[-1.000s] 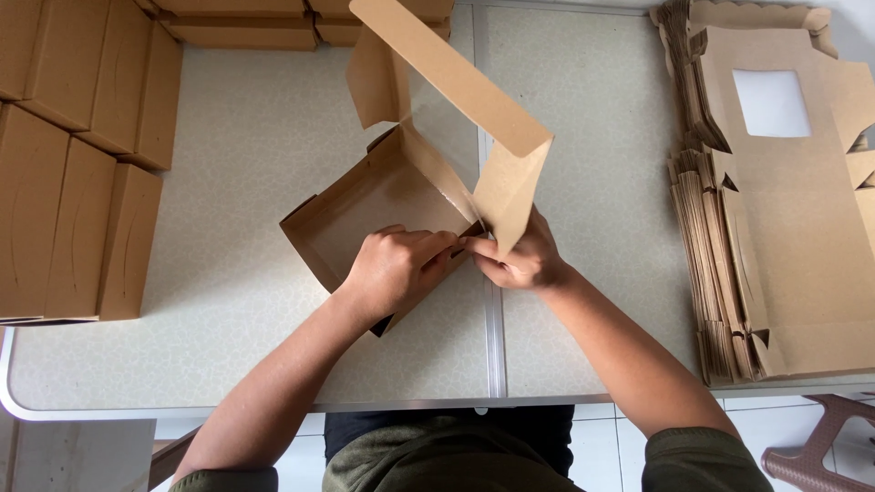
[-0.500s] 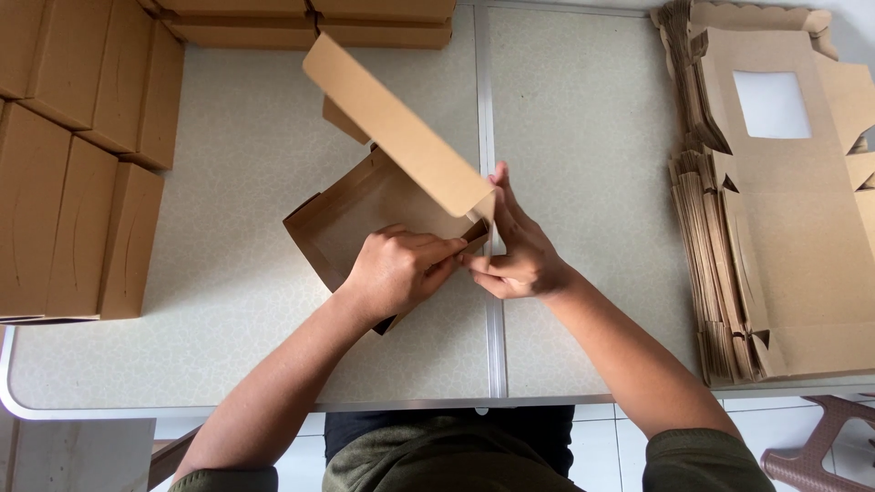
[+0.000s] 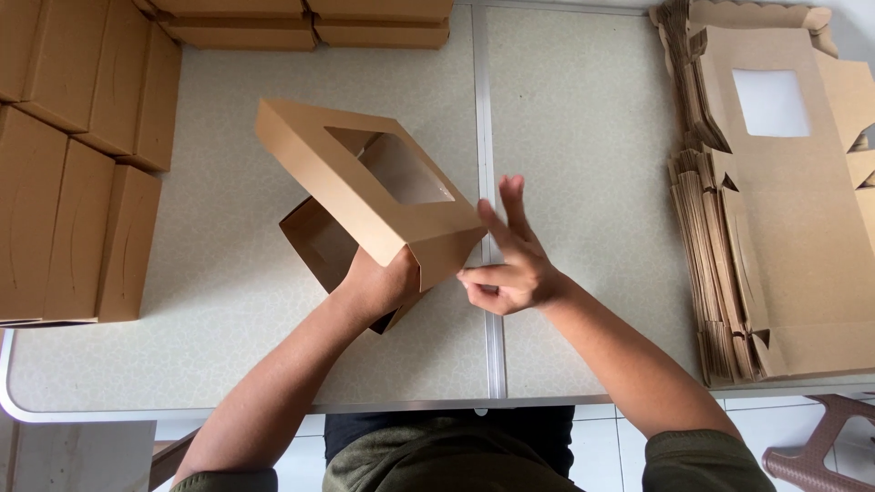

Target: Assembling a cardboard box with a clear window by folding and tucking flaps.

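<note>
A brown cardboard box [image 3: 365, 196] with a window cut in its lid stands tilted on the table, the lid folded down over the tray. My left hand [image 3: 375, 284] grips the box's near corner from below, under the lid's side flap. Just to the right of the box, my right hand [image 3: 512, 260] hovers with fingers spread and holds nothing; its fingertips are close to the lid's right corner.
Finished closed boxes [image 3: 68, 164] are stacked at the left and along the far edge [image 3: 301, 23]. A tall pile of flat box blanks with window cut-outs [image 3: 775, 200] lies at the right. The table's near edge [image 3: 273, 408] is rounded; a plastic stool [image 3: 825, 446] stands below right.
The lid swung from upright down over the tray, window side up. My right hand let go of the flap and opened beside the box; the left hand kept its grip.
</note>
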